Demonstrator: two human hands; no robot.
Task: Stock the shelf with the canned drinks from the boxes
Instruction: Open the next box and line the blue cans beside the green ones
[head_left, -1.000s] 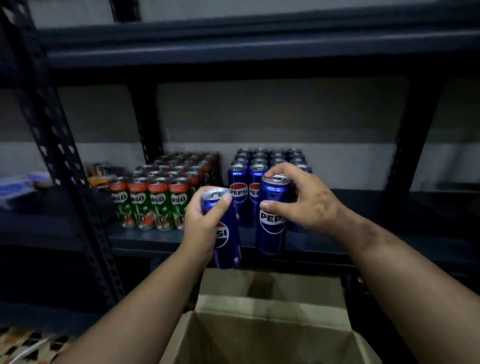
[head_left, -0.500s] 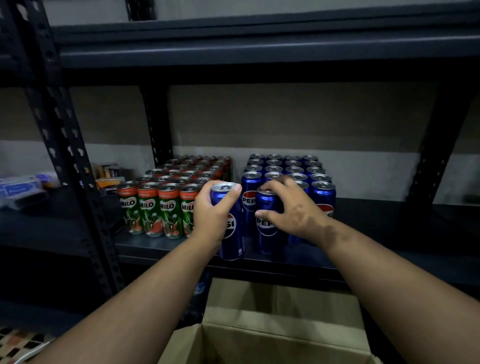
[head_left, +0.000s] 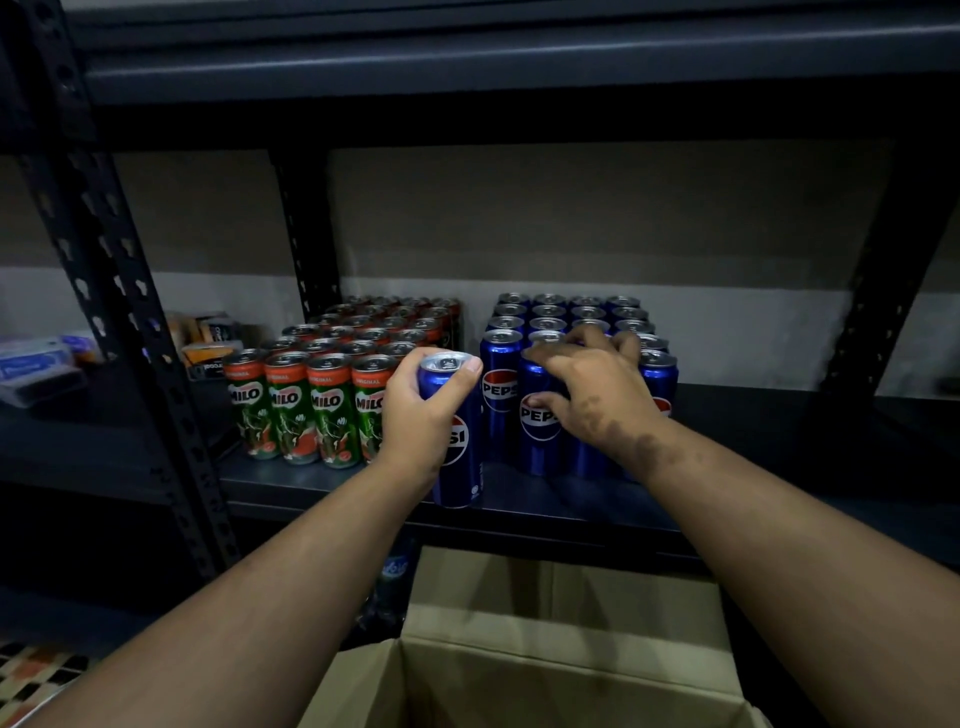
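The cardboard box is cut off by the bottom edge. The left hand hides part of its can's logo. Packets at far left are too blurred to read.

The Pepsi cans are glossy blue metal with bare silvery tops that catch the light. Left of the Pepsi cans, the Milo cans are equally shiny metal, printed green and orange. Under the Pepsi cans, the shelf is dark metal with a dull, matt painted finish, and its perforated upright looks the same. Below the Pepsi cans, the box is plain brown cardboard, matt and slightly fibrous.
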